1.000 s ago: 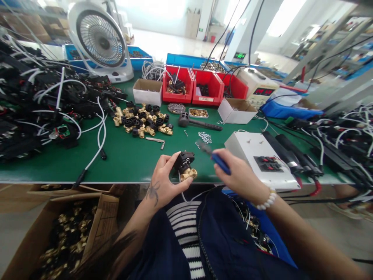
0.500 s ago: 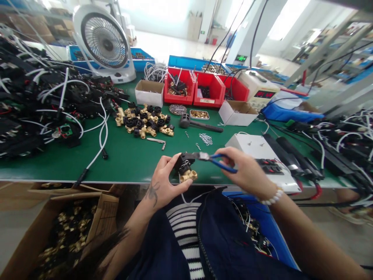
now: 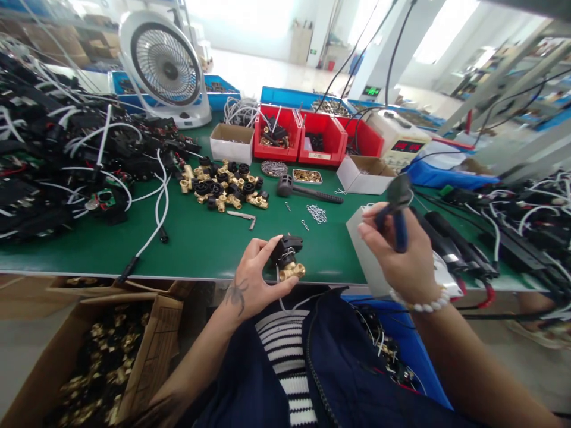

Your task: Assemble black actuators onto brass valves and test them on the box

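Note:
My left hand point(image 3: 256, 279) grips a brass valve fitting with a black housing point(image 3: 288, 252) at the table's front edge; a wire clip shows around its black neck and a white cable hangs below. My right hand point(image 3: 404, 255) is closed around blue-handled pliers point(image 3: 398, 220), their jaws pointing up and blurred, above a white switch box point(image 3: 372, 261). Beyond the fitting lie a small heap of wire clips point(image 3: 316, 214) and a loose clip point(image 3: 304, 224). A black mallet point(image 3: 307, 191) and a folded metal tool point(image 3: 243, 217) rest farther back.
Brass fittings with black caps point(image 3: 225, 185) are piled at the back left. Red bins point(image 3: 322, 142), a white carton point(image 3: 232, 142) and a fan point(image 3: 165, 65) line the rear. Tangled cabled assemblies point(image 3: 57, 142) cover the left. Black cylinders point(image 3: 439, 235) lie right. A cardboard box point(image 3: 147, 351) stands below.
My right hand has drawn the pliers away from the fitting, to the right, and tipped their jaws upward. My left hand keeps the fitting in nearly the same place.

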`<state>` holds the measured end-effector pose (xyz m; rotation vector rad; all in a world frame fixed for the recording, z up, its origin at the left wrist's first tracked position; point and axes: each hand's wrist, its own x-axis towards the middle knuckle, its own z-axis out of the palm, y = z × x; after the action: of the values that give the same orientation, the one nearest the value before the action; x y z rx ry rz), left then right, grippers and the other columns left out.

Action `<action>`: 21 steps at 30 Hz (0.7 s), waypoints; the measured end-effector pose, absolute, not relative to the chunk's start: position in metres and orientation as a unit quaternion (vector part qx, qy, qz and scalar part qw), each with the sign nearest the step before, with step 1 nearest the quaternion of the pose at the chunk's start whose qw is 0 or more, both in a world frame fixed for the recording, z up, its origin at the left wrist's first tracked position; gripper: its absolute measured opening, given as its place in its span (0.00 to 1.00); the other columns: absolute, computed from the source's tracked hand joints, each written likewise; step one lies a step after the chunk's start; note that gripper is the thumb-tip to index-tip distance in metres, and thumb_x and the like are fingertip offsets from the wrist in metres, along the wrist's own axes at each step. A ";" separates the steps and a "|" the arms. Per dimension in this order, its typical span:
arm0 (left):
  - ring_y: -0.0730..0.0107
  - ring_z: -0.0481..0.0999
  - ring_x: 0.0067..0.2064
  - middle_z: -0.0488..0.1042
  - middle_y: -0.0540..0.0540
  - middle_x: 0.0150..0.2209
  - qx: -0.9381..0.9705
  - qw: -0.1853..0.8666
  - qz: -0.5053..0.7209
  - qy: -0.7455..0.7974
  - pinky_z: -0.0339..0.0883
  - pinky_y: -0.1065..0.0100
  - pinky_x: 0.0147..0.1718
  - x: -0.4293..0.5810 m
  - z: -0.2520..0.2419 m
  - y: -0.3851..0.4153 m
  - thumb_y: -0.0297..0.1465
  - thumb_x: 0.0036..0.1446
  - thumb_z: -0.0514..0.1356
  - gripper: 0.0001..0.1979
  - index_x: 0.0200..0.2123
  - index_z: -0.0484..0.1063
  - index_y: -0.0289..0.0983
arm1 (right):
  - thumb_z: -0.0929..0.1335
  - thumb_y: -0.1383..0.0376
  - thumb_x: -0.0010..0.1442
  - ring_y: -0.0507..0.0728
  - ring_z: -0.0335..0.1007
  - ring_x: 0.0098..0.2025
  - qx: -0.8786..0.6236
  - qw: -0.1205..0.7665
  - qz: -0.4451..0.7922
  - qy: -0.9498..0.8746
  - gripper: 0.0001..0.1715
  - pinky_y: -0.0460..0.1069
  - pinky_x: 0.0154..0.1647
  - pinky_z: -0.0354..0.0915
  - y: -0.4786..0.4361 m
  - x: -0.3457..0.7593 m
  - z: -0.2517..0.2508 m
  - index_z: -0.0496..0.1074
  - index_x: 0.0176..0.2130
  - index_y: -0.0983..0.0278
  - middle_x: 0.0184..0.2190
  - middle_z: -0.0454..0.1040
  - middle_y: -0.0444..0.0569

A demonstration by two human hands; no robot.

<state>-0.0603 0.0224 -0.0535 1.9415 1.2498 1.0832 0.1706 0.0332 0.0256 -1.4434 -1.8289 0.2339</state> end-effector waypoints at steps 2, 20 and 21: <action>0.62 0.68 0.47 0.65 0.43 0.45 0.728 0.291 0.407 0.469 0.68 0.58 0.51 -0.060 -0.053 0.023 0.39 0.51 0.65 0.36 0.61 0.62 0.34 | 0.61 0.65 0.63 0.55 0.65 0.30 -0.569 0.382 0.098 -0.722 0.08 0.50 0.32 0.65 0.032 0.168 0.022 0.64 0.43 0.59 0.31 0.67 0.46; 0.62 0.69 0.47 0.64 0.45 0.45 0.728 0.290 0.408 0.469 0.68 0.59 0.51 -0.063 -0.055 0.020 0.38 0.51 0.65 0.35 0.61 0.61 0.38 | 0.66 0.68 0.55 0.55 0.68 0.29 -0.570 0.296 0.104 -0.760 0.09 0.49 0.30 0.64 0.031 0.168 0.017 0.68 0.39 0.60 0.29 0.71 0.45; 0.62 0.69 0.47 0.64 0.45 0.45 0.728 0.289 0.409 0.468 0.68 0.59 0.51 -0.063 -0.055 0.020 0.38 0.51 0.65 0.35 0.62 0.61 0.39 | 0.65 0.67 0.59 0.56 0.69 0.30 -0.586 0.339 0.080 -0.732 0.08 0.50 0.32 0.65 0.031 0.168 0.018 0.67 0.41 0.60 0.31 0.71 0.46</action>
<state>-0.0626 0.0205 -0.0551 1.9438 1.2504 1.0919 0.1676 0.0307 0.0176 -1.5258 -1.9056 0.2074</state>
